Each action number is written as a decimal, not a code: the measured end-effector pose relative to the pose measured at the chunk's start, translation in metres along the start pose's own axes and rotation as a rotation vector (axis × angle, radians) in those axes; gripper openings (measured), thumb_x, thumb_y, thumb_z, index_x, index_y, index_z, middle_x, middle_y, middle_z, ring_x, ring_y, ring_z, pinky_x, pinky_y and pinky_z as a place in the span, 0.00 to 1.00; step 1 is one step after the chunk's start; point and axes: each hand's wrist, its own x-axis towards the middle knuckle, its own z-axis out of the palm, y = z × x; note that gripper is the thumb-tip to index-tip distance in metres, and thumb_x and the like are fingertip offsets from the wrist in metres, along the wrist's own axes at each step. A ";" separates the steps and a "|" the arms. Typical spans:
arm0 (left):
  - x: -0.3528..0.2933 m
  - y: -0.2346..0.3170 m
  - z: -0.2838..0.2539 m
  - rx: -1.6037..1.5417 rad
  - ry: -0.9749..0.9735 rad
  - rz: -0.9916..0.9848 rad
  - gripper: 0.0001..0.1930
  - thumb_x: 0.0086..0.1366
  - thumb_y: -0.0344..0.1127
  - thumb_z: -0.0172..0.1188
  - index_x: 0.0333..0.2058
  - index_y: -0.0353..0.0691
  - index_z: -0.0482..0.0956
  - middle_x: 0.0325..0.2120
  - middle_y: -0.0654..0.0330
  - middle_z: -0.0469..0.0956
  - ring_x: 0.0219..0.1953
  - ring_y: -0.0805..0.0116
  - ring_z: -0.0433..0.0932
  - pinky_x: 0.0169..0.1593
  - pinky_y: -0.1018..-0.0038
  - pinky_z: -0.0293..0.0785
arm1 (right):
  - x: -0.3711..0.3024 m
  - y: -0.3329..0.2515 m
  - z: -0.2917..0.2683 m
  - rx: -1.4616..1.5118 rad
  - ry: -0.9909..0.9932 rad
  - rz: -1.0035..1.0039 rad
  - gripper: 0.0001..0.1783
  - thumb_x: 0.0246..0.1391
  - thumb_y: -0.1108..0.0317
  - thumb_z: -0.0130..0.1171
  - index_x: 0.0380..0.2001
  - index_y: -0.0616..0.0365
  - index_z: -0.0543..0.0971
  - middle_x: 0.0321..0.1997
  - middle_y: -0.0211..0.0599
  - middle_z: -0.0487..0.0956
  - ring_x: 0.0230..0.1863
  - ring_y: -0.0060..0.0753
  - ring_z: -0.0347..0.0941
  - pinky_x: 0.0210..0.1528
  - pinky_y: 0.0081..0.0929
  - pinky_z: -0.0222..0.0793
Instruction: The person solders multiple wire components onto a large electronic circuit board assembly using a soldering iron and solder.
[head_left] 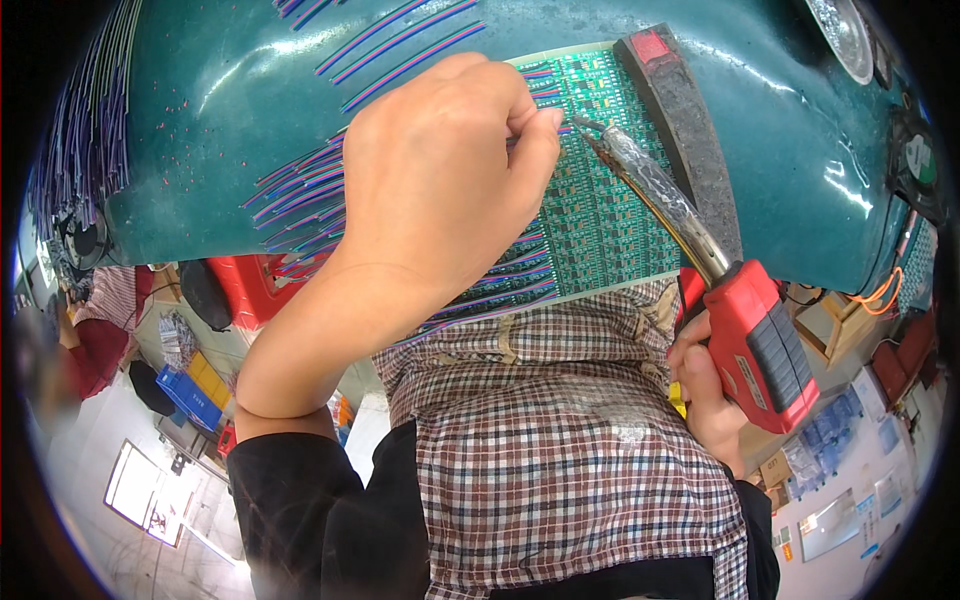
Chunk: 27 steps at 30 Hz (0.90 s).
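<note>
My left hand (440, 170) is closed in a pinch over a green circuit board panel (610, 210), and a thin multicoloured wire (566, 130) shows at its fingertips. My right hand (710, 395) is wrapped round the red and black handle of a soldering gun (755, 345). The gun's metal barrel slants up and left, and its tip is close to my left fingertips, over the board. Rows of multicoloured wires (300, 205) stick out from the board's left side, partly hidden under my left hand. Along the board's right edge lies a dark bar (690, 140) with a red end.
Loose wires (410, 45) lie on the green table mat (220, 120), and a thick bundle of wires (90, 130) hangs at the far left. A round metal dish (842, 38) and a small fan (915, 155) are at the right. A red stool (250, 290) stands below the table.
</note>
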 end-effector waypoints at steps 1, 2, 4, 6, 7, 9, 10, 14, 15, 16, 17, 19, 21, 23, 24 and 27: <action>0.000 0.000 0.000 0.009 0.004 0.002 0.12 0.62 0.32 0.72 0.24 0.36 0.78 0.19 0.62 0.75 0.21 0.71 0.73 0.27 0.73 0.68 | 0.001 -0.001 0.001 -0.001 0.001 0.000 0.13 0.59 0.62 0.66 0.34 0.61 0.78 0.25 0.33 0.78 0.19 0.15 0.64 0.22 0.17 0.57; 0.000 0.000 0.001 0.008 0.004 0.003 0.12 0.62 0.32 0.72 0.24 0.36 0.78 0.19 0.62 0.75 0.21 0.71 0.73 0.27 0.73 0.68 | 0.002 -0.001 0.002 0.014 0.000 -0.007 0.13 0.59 0.62 0.66 0.32 0.60 0.78 0.25 0.33 0.78 0.19 0.16 0.64 0.22 0.17 0.57; 0.000 -0.001 0.002 0.007 0.025 0.011 0.12 0.61 0.32 0.72 0.23 0.36 0.78 0.19 0.62 0.75 0.21 0.70 0.73 0.27 0.72 0.68 | 0.003 0.001 0.002 0.030 -0.003 -0.015 0.12 0.60 0.63 0.65 0.30 0.60 0.77 0.24 0.34 0.77 0.19 0.16 0.64 0.22 0.18 0.57; -0.001 -0.002 0.002 0.010 0.030 0.016 0.12 0.61 0.32 0.72 0.23 0.36 0.78 0.19 0.62 0.75 0.21 0.69 0.73 0.27 0.72 0.68 | 0.004 0.007 0.001 -0.014 -0.035 -0.089 0.12 0.60 0.64 0.64 0.31 0.61 0.77 0.24 0.35 0.77 0.19 0.17 0.65 0.22 0.18 0.58; -0.001 -0.002 0.003 0.009 0.034 0.024 0.13 0.61 0.32 0.72 0.23 0.36 0.78 0.19 0.62 0.75 0.20 0.69 0.73 0.27 0.72 0.68 | 0.004 0.006 0.001 -0.015 -0.035 -0.087 0.12 0.60 0.64 0.64 0.31 0.61 0.77 0.24 0.35 0.77 0.19 0.17 0.65 0.22 0.18 0.58; -0.001 -0.002 0.003 0.013 0.028 0.023 0.13 0.61 0.32 0.72 0.23 0.36 0.78 0.19 0.62 0.75 0.21 0.69 0.73 0.27 0.72 0.68 | 0.004 0.004 0.004 0.014 -0.008 -0.084 0.11 0.60 0.66 0.63 0.35 0.63 0.76 0.24 0.36 0.76 0.19 0.19 0.65 0.22 0.19 0.58; -0.001 -0.002 0.002 0.018 0.025 0.022 0.13 0.61 0.32 0.72 0.23 0.36 0.77 0.19 0.62 0.75 0.21 0.69 0.73 0.27 0.72 0.68 | 0.004 0.005 0.003 0.013 -0.008 -0.084 0.11 0.60 0.66 0.63 0.35 0.63 0.76 0.24 0.36 0.76 0.19 0.19 0.65 0.22 0.19 0.58; -0.001 -0.001 0.001 0.018 0.018 0.016 0.13 0.61 0.32 0.72 0.22 0.36 0.77 0.19 0.62 0.75 0.21 0.69 0.74 0.27 0.72 0.68 | 0.004 0.010 0.000 -0.020 -0.029 -0.183 0.11 0.61 0.68 0.64 0.39 0.62 0.74 0.25 0.37 0.76 0.20 0.21 0.67 0.23 0.20 0.60; -0.001 0.000 0.001 0.016 0.014 0.017 0.13 0.60 0.32 0.72 0.23 0.36 0.77 0.19 0.62 0.75 0.21 0.69 0.74 0.27 0.72 0.68 | 0.003 0.010 0.000 0.002 -0.019 -0.222 0.11 0.61 0.68 0.64 0.40 0.62 0.74 0.25 0.38 0.76 0.21 0.21 0.67 0.23 0.20 0.61; -0.002 0.000 0.001 0.016 0.011 0.018 0.13 0.60 0.32 0.72 0.23 0.37 0.77 0.19 0.62 0.75 0.21 0.69 0.74 0.27 0.72 0.68 | 0.003 0.011 0.000 0.002 -0.020 -0.222 0.11 0.61 0.68 0.64 0.40 0.62 0.74 0.25 0.38 0.76 0.21 0.21 0.67 0.23 0.20 0.61; -0.002 0.000 0.001 0.017 0.012 0.018 0.13 0.60 0.32 0.72 0.23 0.37 0.77 0.19 0.62 0.75 0.21 0.69 0.74 0.27 0.72 0.68 | 0.002 0.012 0.001 -0.021 -0.012 -0.230 0.11 0.61 0.67 0.64 0.40 0.62 0.74 0.25 0.38 0.77 0.21 0.21 0.67 0.23 0.20 0.61; -0.002 0.000 0.001 0.016 0.012 0.015 0.12 0.60 0.32 0.72 0.23 0.37 0.78 0.19 0.62 0.76 0.21 0.69 0.74 0.27 0.72 0.69 | 0.001 0.013 0.000 -0.045 -0.004 -0.238 0.11 0.62 0.67 0.64 0.40 0.61 0.74 0.25 0.38 0.77 0.21 0.21 0.67 0.23 0.20 0.61; -0.002 -0.001 0.002 0.015 0.012 0.019 0.12 0.60 0.32 0.72 0.23 0.37 0.78 0.20 0.62 0.76 0.21 0.69 0.75 0.28 0.72 0.69 | 0.000 0.013 -0.002 -0.070 -0.037 -0.216 0.11 0.62 0.67 0.63 0.39 0.61 0.74 0.25 0.38 0.77 0.21 0.21 0.67 0.23 0.20 0.61; -0.002 -0.001 0.001 0.015 0.012 0.021 0.12 0.60 0.32 0.72 0.23 0.37 0.78 0.20 0.62 0.76 0.22 0.69 0.75 0.28 0.72 0.70 | 0.000 0.009 -0.006 -0.093 -0.070 -0.177 0.11 0.62 0.66 0.64 0.39 0.61 0.74 0.25 0.38 0.77 0.21 0.21 0.67 0.23 0.20 0.61; -0.001 -0.001 0.000 0.018 0.007 0.019 0.12 0.60 0.32 0.72 0.23 0.37 0.78 0.20 0.62 0.77 0.22 0.69 0.75 0.28 0.72 0.70 | 0.000 0.008 -0.007 -0.116 -0.102 -0.138 0.12 0.62 0.66 0.64 0.39 0.61 0.74 0.25 0.38 0.77 0.21 0.21 0.67 0.22 0.20 0.61; 0.000 -0.001 0.001 0.019 -0.002 0.017 0.12 0.59 0.32 0.73 0.23 0.37 0.78 0.21 0.62 0.77 0.22 0.69 0.75 0.28 0.72 0.70 | 0.000 0.006 -0.002 -0.020 -0.034 -0.108 0.13 0.62 0.64 0.65 0.37 0.61 0.74 0.25 0.37 0.77 0.21 0.20 0.67 0.23 0.19 0.60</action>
